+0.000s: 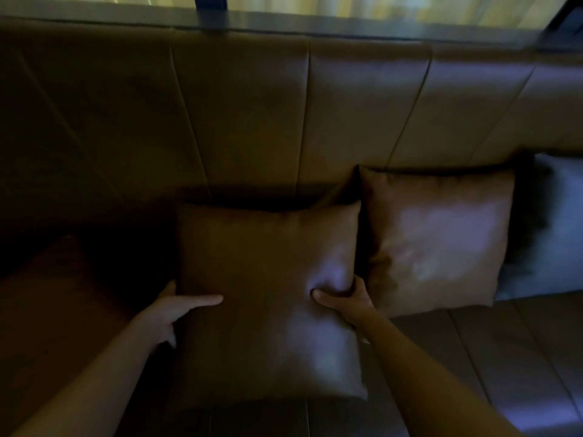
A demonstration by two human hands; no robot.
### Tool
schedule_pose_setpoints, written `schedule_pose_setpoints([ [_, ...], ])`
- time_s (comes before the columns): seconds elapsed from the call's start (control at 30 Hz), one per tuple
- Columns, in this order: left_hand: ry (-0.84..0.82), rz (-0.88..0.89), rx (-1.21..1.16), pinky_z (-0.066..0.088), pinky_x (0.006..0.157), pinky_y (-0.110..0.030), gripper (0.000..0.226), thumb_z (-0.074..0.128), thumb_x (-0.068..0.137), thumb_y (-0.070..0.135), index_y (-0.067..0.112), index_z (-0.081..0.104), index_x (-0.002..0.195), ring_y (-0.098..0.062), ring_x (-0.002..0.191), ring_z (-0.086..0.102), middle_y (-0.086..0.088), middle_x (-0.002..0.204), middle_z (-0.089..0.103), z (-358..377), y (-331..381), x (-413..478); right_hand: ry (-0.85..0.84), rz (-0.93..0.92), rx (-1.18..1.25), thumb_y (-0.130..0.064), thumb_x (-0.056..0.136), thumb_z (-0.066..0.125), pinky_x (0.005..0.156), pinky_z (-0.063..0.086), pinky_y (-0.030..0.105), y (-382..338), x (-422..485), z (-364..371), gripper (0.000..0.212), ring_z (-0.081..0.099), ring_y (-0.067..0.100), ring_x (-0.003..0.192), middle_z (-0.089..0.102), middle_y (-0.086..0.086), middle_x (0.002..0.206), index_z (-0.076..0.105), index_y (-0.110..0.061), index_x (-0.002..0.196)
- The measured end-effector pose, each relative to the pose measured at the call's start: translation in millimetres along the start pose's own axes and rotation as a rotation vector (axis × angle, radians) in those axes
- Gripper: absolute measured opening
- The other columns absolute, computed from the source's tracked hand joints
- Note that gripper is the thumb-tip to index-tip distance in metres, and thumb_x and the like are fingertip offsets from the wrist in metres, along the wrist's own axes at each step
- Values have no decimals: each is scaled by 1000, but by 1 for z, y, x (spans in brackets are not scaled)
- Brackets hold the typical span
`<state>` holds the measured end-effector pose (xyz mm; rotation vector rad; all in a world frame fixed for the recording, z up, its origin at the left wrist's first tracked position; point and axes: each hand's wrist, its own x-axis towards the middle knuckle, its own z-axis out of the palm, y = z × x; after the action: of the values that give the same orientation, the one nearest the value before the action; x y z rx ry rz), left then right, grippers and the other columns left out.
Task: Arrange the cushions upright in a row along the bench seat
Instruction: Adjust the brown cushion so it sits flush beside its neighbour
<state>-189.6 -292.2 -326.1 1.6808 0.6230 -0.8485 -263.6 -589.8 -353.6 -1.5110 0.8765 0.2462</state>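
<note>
A brown square cushion (268,279) stands in the middle, a little in front of the bench backrest (252,115). My left hand (170,313) grips its left edge, thumb stretched across the front face. My right hand (344,302) pinches its right edge, thumb pressed into the fabric. To its right a second brown cushion (438,234) leans upright against the backrest, its left edge tucked behind the held one. A grey-blue cushion (555,228) stands further right. At the far left a dark brown cushion (56,298) lies in shadow.
The brown padded bench seat (504,357) runs along the lower right, with seams across it. A dark ledge (284,23) tops the backrest, with a lit window or curtain behind. The scene is dim.
</note>
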Motion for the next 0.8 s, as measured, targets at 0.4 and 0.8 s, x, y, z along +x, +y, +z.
schedule_pose_setpoints([
  [0.4,77,190,-39,40,98,-69,123,90,57,15,29,17,155,-40,141,31,-9,157,31,6,28,30,-53,-85,-53,-23,69,86,104,42,50,-39,49,-11,105,39,34,137,39,8,150,22,-25,152],
  [0.8,94,84,-168,34,96,-76,124,88,54,30,32,16,155,-45,141,28,-12,157,29,6,27,40,23,-57,-38,-34,60,90,111,40,47,-40,66,4,121,38,33,141,35,11,155,16,-21,156],
])
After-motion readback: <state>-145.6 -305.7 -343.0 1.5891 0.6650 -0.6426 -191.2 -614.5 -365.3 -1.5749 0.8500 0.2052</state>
